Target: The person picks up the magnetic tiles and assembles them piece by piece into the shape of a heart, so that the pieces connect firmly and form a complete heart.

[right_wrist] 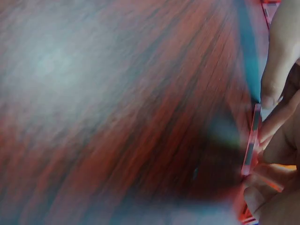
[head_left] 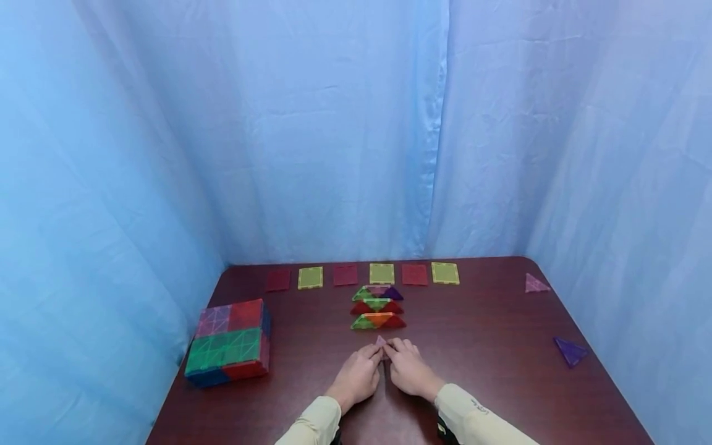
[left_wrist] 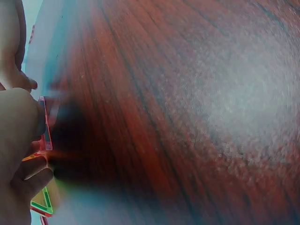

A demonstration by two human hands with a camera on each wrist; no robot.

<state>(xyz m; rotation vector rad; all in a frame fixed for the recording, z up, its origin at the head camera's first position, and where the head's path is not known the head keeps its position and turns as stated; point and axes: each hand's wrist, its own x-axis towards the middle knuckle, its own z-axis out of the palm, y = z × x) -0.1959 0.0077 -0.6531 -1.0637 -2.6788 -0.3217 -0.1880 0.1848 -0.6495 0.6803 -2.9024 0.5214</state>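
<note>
Both hands meet near the front middle of the table. Between their fingertips stands a pink translucent triangle magnetic tile (head_left: 381,340), seen as a thin edge in the left wrist view and the right wrist view. My left hand (head_left: 358,374) pinches it from the left, my right hand (head_left: 410,369) from the right. The fingers hide most of the tile. Just beyond are three trapezoids of triangle tiles: the nearest trapezoid (head_left: 378,321) is green, orange and red, the middle trapezoid (head_left: 377,306) red and green, the farthest trapezoid (head_left: 377,293) green, pink and purple.
Along the back edge lies a row of red square tiles (head_left: 345,275) and yellow square tiles (head_left: 381,274). A block of multicoloured tiles (head_left: 228,343) sits at the left. Toward the right edge lie a pink triangle tile (head_left: 536,283) and a purple triangle tile (head_left: 570,351). Blue curtains surround the table.
</note>
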